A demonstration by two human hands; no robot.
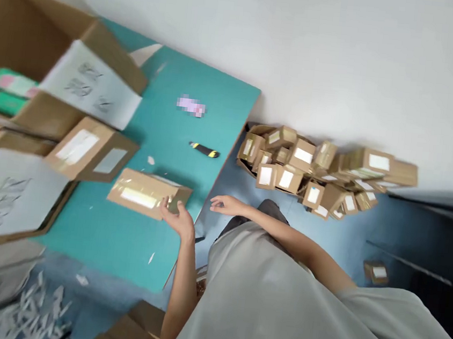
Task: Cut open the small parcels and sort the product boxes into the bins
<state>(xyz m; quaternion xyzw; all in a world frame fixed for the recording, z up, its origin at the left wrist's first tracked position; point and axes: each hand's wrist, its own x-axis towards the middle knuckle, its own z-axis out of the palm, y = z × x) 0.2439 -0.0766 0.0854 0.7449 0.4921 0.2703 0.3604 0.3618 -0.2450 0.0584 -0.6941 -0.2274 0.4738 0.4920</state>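
Reaching over the table's edge, the left hand (178, 219) is open, fingers loosely curled, meeting the near end of a small brown cardboard box with shiny tape and a white label (143, 193). That box lies on the teal tabletop (122, 239), just left of the hand. And the right hand (228, 205), half open with fingers slightly bent, holds nothing, hovering just off the table's edge!

Just beyond the hands, a black-and-yellow utility knife (204, 150) rests on the teal surface; farther out is a pixelated lilac-pink patch (191, 105). To the left of the left hand, past the small box, sits another taped brown box with two white labels (91, 150).

Farther left, here's a large open brown carton (119, 56), with green, pink and white packets (14, 85) inside. Nearer, a second open brown carton (59, 203) doesn't show its contents. Each carries a white paper sheet with dark handwritten characters, too blurred to read.

Over to the right of the right hand, an open cardboard container (244, 164) on the blue floor is crammed with small labelled boxes (303, 156), more piled beside it. Their labels are white, the print too small to read. One lone labelled box (376, 272) lies well apart, farther right.
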